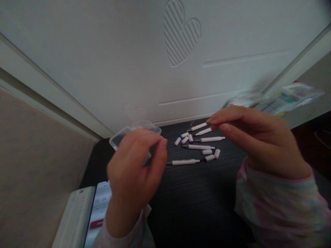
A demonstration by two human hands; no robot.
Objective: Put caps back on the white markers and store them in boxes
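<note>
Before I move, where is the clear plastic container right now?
In the head view, the clear plastic container sits left of centre on the black table, left of the markers, partly hidden behind the left hand.

Blurred digits on a lit screen (100, 212), "34" legible, neighbouring characters unclear

Illumination dim and greyish; black tabletop (191, 210) falls to near-darkness at lower centre. Phone screen (100, 203) glows, its text soft. Left hand (137, 158) and clear packaging (292, 98) blurred, apparently by motion. Upper-right corner darkened.
</note>
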